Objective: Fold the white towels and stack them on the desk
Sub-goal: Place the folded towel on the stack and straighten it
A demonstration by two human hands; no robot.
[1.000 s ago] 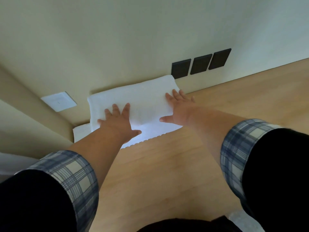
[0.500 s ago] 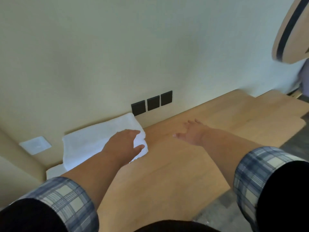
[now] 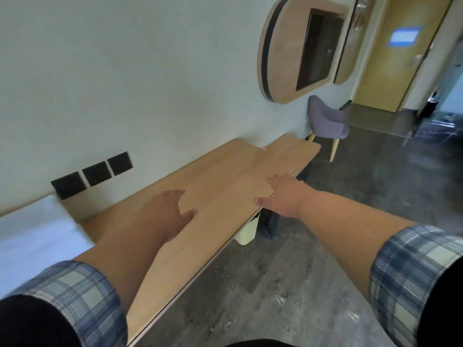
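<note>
White towels (image 3: 32,236) lie long side along wall (image 3: 125,71)

— What colour was the towel (image 3: 32,234)?
— White. The desk (image 3: 225,176) was pale wood-grain, the wall plates (image 3: 96,173) black.
— And the sleeves (image 3: 82,294)?
— Blue-and-cream plaid. The chair (image 3: 325,121) was greyish purple, the floor (image 3: 275,284) mottled dark grey.

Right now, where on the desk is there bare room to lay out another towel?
The desk is bare from the white towels at its left end, below the black wall plates, to the far end near the purple chair. The left hand and right hand are over the middle stretch.
</note>
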